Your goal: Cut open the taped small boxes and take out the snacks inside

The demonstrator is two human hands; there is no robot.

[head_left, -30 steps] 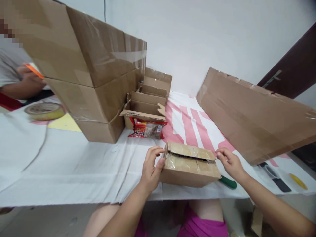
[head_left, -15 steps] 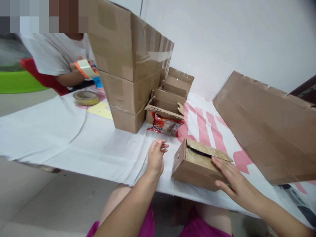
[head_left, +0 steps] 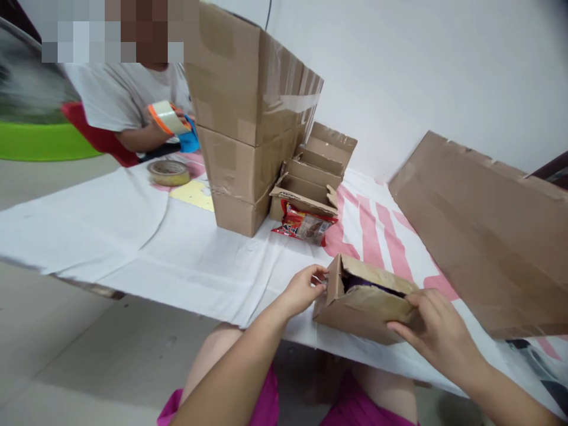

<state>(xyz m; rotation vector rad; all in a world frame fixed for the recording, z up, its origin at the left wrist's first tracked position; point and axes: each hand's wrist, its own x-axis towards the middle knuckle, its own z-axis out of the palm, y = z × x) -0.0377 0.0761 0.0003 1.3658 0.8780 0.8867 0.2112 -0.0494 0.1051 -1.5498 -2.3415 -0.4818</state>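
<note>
A small cardboard box point(head_left: 359, 319) lies near the table's front edge, its top flaps parted along a slit. Something dark purple point(head_left: 361, 283) shows inside; I cannot make out what it is. My right hand point(head_left: 437, 322) grips the right part of the box, fingers on the top flap and thumb on the near side. At the left end of the box, my left hand point(head_left: 306, 290) has its fingers curled against the cardboard. Beyond the box lies a red printed snack packet point(head_left: 306, 226), apart from both hands.
Tall stacked cartons point(head_left: 231, 171) stand at centre left, with open cardboard boxes point(head_left: 310, 180) beside them. A large cardboard sheet point(head_left: 483, 236) leans at right. A tape roll point(head_left: 168, 173) lies at far left. A co-worker point(head_left: 133, 100) across the table holds a tape dispenser point(head_left: 168, 117).
My left hand has moved right onto the box's left end. My right hand has closed on the top flap, and the slit gapes wider, showing more of the purple inside.
</note>
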